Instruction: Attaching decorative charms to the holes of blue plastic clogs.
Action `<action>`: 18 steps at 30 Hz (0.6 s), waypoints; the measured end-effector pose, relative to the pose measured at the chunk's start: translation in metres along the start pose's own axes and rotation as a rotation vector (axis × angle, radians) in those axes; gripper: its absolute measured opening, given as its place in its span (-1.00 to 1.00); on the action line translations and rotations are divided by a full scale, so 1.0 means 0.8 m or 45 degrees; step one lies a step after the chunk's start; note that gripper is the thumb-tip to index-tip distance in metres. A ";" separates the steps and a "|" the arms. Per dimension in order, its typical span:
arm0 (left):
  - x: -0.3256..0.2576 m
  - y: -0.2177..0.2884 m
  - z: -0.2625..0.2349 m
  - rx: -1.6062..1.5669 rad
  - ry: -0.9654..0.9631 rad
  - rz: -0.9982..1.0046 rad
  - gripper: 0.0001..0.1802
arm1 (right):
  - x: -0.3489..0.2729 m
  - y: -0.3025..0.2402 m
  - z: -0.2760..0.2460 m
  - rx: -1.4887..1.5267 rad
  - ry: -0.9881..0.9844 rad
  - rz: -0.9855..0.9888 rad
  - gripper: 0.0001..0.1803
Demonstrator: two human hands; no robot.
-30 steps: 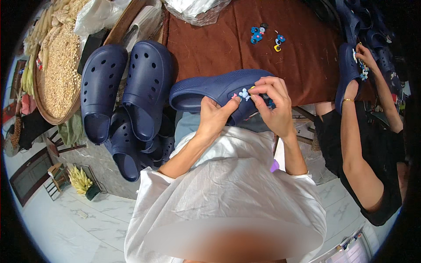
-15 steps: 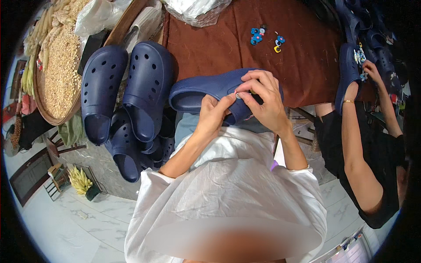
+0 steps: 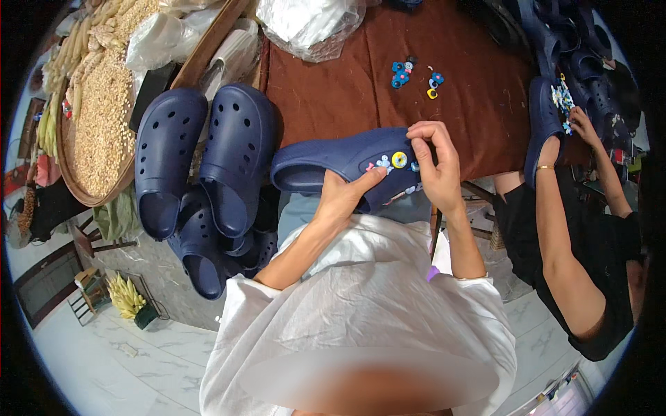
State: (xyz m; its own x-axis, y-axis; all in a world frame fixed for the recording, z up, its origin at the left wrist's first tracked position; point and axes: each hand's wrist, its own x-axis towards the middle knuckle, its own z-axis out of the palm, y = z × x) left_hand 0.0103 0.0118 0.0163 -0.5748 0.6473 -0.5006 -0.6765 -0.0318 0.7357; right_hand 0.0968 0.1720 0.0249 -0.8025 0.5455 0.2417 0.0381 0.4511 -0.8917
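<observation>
Charm fitting on navy clog

Left hand (image 3: 341, 196) grips the navy clog (image 3: 340, 166) from below; right hand (image 3: 436, 161) pinches its toe edge beside the yellow ring charm (image 3: 399, 160).

Navy clogs, brown cloth, bright charms.
Held clog (image 3: 333, 163) navy, with charms (image 3: 394, 164) in yellow, light blue and white; clog pile (image 3: 201, 173) left also navy. Table cloth (image 3: 361, 76) rust brown; loose charms (image 3: 414, 75) far on it blue with a yellow one. Basket (image 3: 97, 118) far left holds tan grain. Own sleeves (image 3: 361, 298) white; person at right wears black top (image 3: 596, 249), gold bangle (image 3: 544, 167). Floor (image 3: 104, 360) pale marble, grey-veined.
</observation>
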 end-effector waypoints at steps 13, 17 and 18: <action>-0.005 0.024 0.005 -0.310 0.139 -0.104 -0.58 | -0.028 -0.037 -0.014 -0.112 0.345 -0.124 -0.92; 0.002 0.053 0.000 -0.647 0.144 -0.191 -0.52 | -0.047 -0.031 -0.009 -0.023 0.541 -0.177 -0.90; 0.004 0.059 -0.002 -0.644 0.132 -0.177 -0.52 | -0.054 -0.026 -0.005 0.064 0.564 -0.150 -0.86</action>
State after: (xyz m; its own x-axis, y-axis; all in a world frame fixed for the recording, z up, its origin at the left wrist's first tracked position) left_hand -0.0241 0.0115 0.0484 -0.4891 0.5934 -0.6393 -0.8722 -0.3308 0.3602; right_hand 0.1329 0.1421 0.0345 -0.4672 0.7469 0.4731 -0.0760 0.4992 -0.8632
